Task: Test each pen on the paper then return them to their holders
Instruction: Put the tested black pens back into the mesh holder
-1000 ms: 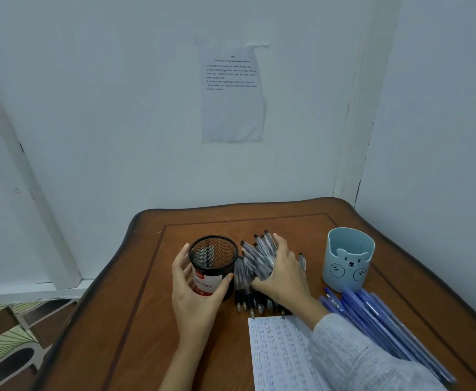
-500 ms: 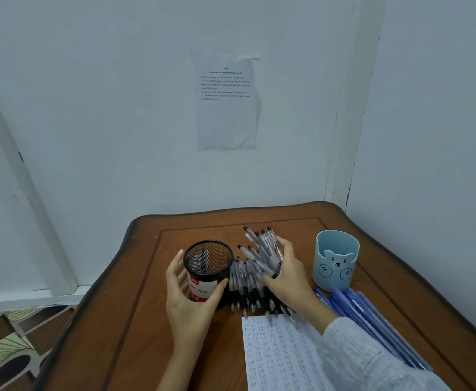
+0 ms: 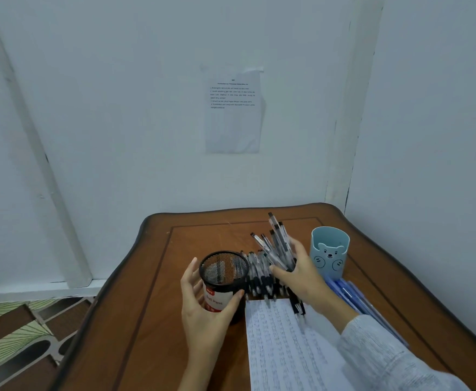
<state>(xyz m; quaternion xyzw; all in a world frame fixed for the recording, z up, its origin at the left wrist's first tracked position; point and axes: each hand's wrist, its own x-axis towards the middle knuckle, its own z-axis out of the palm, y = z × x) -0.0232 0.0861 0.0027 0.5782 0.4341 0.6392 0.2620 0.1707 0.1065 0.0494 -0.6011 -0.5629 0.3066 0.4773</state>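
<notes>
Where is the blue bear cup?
Head view: the blue bear cup stands at the table's far right, just right of the right hand, behind the blue pens.

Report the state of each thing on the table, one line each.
black mesh holder, upright, no pens showing, held by left hand.
bear holder, upright, no pens sticking out.
bundle of black pens, raised, gripped by right hand.
other black pens, lying in a row.
blue pens, lying beside bear holder.
paper, flat, covered in scribbles.

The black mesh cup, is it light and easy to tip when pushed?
Probably light: the mesh cup looks empty and see-through. It may tip if pushed near the rim; the left hand holds its side. On its side it would likely roll.
</notes>
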